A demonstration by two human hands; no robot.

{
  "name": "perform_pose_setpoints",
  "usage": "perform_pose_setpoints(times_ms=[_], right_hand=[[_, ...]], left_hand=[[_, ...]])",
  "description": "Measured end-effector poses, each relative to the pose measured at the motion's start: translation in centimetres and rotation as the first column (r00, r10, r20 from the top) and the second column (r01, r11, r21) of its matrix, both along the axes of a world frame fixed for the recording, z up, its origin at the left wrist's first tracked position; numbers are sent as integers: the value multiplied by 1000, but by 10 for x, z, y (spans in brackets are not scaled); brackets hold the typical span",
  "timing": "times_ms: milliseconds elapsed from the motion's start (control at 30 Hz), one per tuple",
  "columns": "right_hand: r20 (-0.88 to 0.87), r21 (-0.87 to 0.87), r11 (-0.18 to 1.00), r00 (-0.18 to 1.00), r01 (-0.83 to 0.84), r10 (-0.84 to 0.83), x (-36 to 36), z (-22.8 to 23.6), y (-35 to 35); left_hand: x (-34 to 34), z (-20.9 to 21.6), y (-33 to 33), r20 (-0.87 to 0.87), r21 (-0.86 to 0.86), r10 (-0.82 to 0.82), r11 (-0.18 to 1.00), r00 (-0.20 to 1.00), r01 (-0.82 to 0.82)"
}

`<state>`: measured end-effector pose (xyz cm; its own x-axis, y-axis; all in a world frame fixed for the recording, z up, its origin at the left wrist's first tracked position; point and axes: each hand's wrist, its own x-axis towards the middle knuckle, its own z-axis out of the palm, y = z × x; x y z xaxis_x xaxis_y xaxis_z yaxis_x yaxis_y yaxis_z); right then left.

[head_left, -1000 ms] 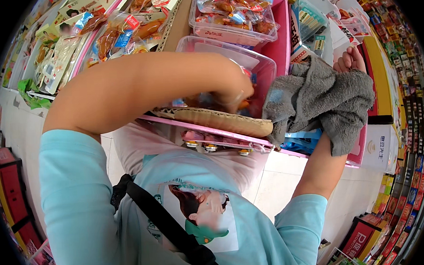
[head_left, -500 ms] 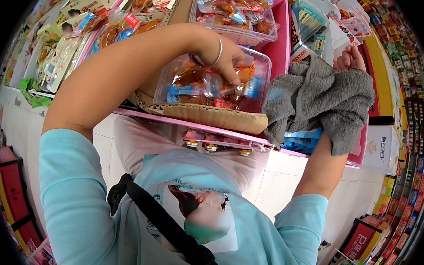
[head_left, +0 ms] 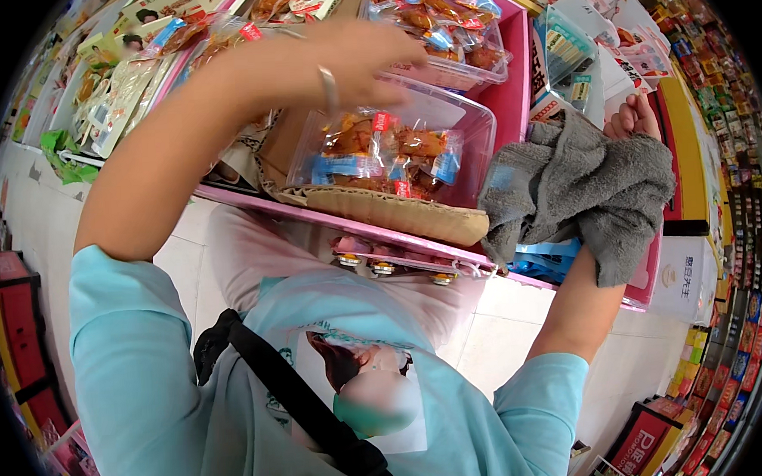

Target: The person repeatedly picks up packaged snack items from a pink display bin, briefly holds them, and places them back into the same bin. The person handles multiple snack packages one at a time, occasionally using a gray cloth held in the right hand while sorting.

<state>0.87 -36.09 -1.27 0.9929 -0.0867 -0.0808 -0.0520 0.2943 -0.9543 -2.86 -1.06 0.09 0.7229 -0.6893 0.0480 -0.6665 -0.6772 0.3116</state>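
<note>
My left hand (head_left: pixel 359 65), a bracelet at its wrist, is raised over the near clear plastic tub (head_left: pixel 477 134). Its stretched fingers are blurred but look apart, with nothing visible in them. Inside that tub lie several clear, sealed packets of brown food (head_left: pixel 428 145) with blue and red labels. A grey towel (head_left: pixel 581 184) is draped over my right forearm and wrist. Beyond the towel, my right hand (head_left: pixel 631 118) shows curled fingers, with nothing seen in them, near white cartons.
A second tub (head_left: pixel 486 70) of similar packets stands behind, inside the pink bin (head_left: pixel 515 58). A cut cardboard edge (head_left: pixel 380 212) borders the near side. Open white boxes (head_left: pixel 591 50) stand at the right, flat packages (head_left: pixel 124 105) at the left. Stocked shelves (head_left: pixel 737 133) line the far right.
My left hand has come up out of the near tub and moved left, leaving the packets there. My right hand and the towel stay nearly where they were.
</note>
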Motion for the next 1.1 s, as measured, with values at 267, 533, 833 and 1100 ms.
perform_pose_setpoints(times_ms=[267, 533, 833, 1100], right_hand=[[36, 29, 999, 999, -14, 13, 3, -3, -4], [82, 14, 999, 996, 40, -41, -5, -1, 3], [64, -3, 999, 997, 48, -48, -2, -2, -1], [41, 14, 998, 997, 61, -61, -3, -1, 1]], left_hand=[[-31, -8, 107, -28, 182, 318, 934, 948, -308], [-34, -16, 116, -79, 33, 318, 948, 945, -316], [-6, -32, 154, -46, -87, 518, 849, 854, -520], [20, -47, 115, 217, 82, 532, 825, 818, -559]])
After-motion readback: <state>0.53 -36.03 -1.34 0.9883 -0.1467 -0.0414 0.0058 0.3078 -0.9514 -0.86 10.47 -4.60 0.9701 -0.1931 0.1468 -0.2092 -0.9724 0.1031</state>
